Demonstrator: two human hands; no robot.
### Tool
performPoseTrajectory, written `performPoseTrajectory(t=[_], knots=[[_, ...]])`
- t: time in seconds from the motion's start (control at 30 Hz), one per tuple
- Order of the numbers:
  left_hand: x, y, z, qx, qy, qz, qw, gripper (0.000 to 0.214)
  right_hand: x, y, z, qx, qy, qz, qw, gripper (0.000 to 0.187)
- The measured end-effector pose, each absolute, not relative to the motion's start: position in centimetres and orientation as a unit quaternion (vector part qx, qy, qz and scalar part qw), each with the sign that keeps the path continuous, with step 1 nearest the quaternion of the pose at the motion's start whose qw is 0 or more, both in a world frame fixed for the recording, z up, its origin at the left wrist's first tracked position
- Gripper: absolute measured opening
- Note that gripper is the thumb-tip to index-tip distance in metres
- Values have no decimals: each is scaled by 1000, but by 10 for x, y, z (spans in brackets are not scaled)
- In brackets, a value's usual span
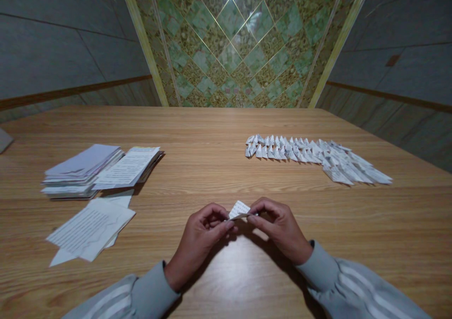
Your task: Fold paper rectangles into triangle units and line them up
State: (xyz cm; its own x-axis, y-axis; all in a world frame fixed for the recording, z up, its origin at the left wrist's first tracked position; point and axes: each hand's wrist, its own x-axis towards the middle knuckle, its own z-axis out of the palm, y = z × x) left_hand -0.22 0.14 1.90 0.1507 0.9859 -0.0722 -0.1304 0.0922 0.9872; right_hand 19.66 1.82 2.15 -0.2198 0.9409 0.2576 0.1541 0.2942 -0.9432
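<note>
A small folded piece of printed paper (239, 209) is pinched at opposite ends by the left hand (199, 234) and right hand (282, 229), both clamped on it above the table (197, 133), probably so the crease is kept steady. Paper stacks (83, 164) and loose sheets (92, 229) are set toward the left edge, folded paper pieces (282, 153) in rows toward the right, seemingly to be kept separate, well apart from the hands.

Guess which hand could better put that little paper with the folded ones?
Probably the right hand: it pinches the little paper, and the folded papers lie nearer it. The left hand pinches too, but farther away.
</note>
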Motion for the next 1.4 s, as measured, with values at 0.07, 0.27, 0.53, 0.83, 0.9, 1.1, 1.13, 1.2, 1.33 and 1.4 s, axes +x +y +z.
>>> performPoseTrajectory(t=[0.07,0.27,0.53,0.83,0.9,1.1,1.13,1.2,1.33,1.4], knots=[[-2,2,20,467,445,477,597,24,196,18,22,-417,-654,425,467,9],[-3,2,20,458,466,477,588,25,196,18,22,-415,-646,442,464,16],[-4,5,16,437,465,463,616,37,196,18,19,-435,-615,479,451,23],[-3,6,12,427,469,451,628,38,193,17,22,-454,-605,487,436,24],[-3,6,12,427,470,449,629,37,192,17,22,-458,-602,485,439,24],[-2,6,13,422,474,449,629,36,191,16,22,-463,-611,466,442,24],[-2,6,13,421,475,447,631,36,191,16,22,-462,-612,466,441,25],[-2,5,12,420,475,443,633,35,192,17,22,-458,-611,469,444,26],[-1,4,11,420,479,440,633,35,192,17,20,-451,-602,485,446,28],[-1,5,11,419,477,440,636,36,192,18,20,-452,-599,491,443,28]])
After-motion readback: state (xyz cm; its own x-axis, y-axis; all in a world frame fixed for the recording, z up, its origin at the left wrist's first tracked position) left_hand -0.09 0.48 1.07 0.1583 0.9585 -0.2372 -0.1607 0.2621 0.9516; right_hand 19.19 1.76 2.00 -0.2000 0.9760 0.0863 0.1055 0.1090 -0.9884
